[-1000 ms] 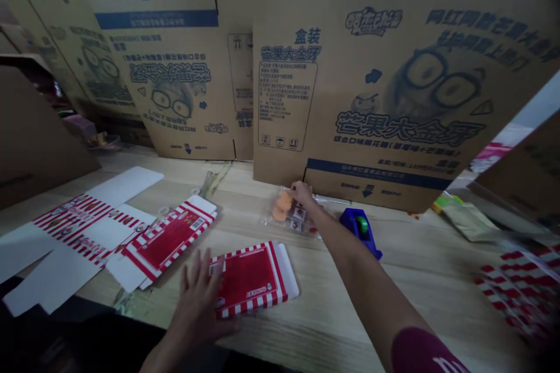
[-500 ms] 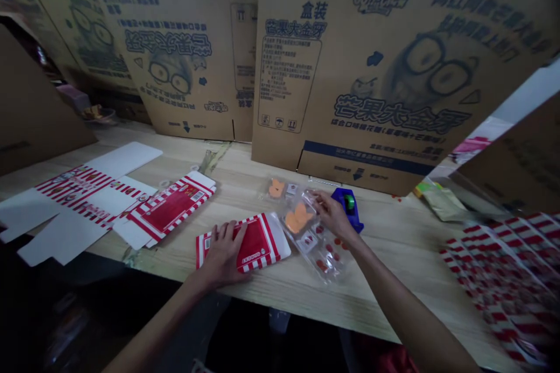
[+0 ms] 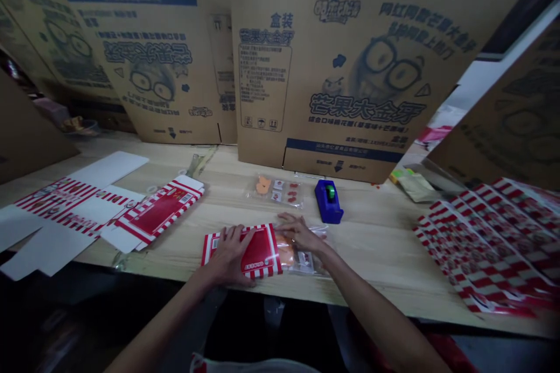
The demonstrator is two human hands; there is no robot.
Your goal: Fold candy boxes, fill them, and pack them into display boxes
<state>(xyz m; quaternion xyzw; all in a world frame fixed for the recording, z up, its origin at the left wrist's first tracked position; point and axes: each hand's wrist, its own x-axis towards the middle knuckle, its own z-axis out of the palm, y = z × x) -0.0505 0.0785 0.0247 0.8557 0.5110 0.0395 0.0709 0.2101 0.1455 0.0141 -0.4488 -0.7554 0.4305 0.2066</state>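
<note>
Our left fingers point(image 3: 237, 236) hold the red box point(image 3: 261, 252), right fingers point(image 3: 289, 225) bend over a packet point(image 3: 305, 263), can't tell if pinching, mostly outside it, second packet point(image 3: 280, 193) unboxed.

In dim light, tall printed cardboard cartons point(image 3: 301, 76) line the back of a pale wood-grain table point(image 3: 380, 245).

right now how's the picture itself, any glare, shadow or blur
In the head view: dim, cool light; near-black shadow below the wooden table; small glints on the clear bag at the box; the striped stack looks smeared, while large print on the central carton stays readable.
</note>
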